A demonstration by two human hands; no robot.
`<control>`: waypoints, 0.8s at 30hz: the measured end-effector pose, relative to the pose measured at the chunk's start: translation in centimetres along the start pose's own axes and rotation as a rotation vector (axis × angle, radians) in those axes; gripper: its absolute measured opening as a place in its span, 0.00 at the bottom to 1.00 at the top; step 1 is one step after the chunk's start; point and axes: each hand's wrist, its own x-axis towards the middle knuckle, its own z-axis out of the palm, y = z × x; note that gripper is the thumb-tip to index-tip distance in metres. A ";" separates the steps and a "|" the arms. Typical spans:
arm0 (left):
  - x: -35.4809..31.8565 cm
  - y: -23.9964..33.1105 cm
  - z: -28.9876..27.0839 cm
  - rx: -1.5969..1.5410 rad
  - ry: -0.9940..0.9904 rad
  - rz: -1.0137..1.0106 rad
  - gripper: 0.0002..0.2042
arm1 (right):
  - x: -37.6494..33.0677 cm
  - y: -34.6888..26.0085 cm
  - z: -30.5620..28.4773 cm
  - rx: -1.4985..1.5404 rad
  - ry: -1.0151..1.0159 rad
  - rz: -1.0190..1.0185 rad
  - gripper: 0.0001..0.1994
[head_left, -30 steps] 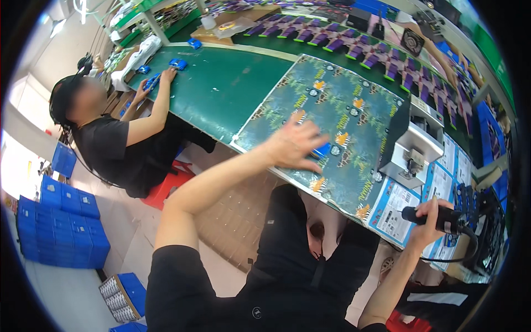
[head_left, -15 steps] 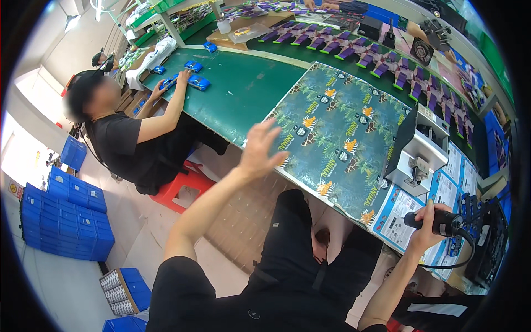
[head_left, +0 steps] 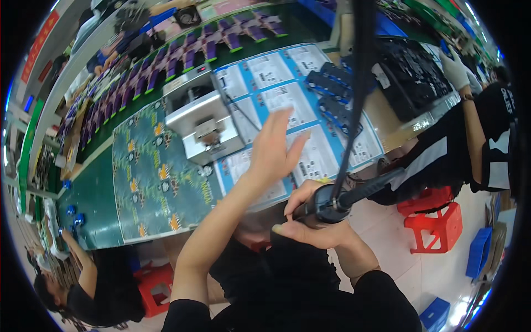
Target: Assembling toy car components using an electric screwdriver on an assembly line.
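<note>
My right hand (head_left: 326, 235) is wrapped round a black corded electric screwdriver (head_left: 323, 206), low at the table's near edge. Its thick cable runs up across the picture, blurred close to the camera. Over the white-and-blue printed sheets (head_left: 276, 69) my left hand (head_left: 271, 155) is raised with its fingers apart and nothing in it. Left of that hand stands a boxy grey metal machine (head_left: 213, 124). On the sheets to the right lie several dark blue plastic parts (head_left: 340, 113), beyond my left hand's reach.
A jungle-print mat (head_left: 160, 182) covers the table on the left. Behind runs a green belt with rows of purple pieces (head_left: 188, 52). A black tray of parts (head_left: 412, 77) lies at the right, near a gloved co-worker (head_left: 456, 72). Red stools (head_left: 434, 227) stand on the floor.
The view has swung to the right. My left hand has gone from the mat's near edge to above the printed sheets. The screwdriver stays in my right hand, now nearer my body.
</note>
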 end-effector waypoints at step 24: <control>-10.3 1.6 -13.2 -1.170 0.738 -0.741 0.12 | 3.7 -1.9 0.0 0.081 0.199 -0.055 0.12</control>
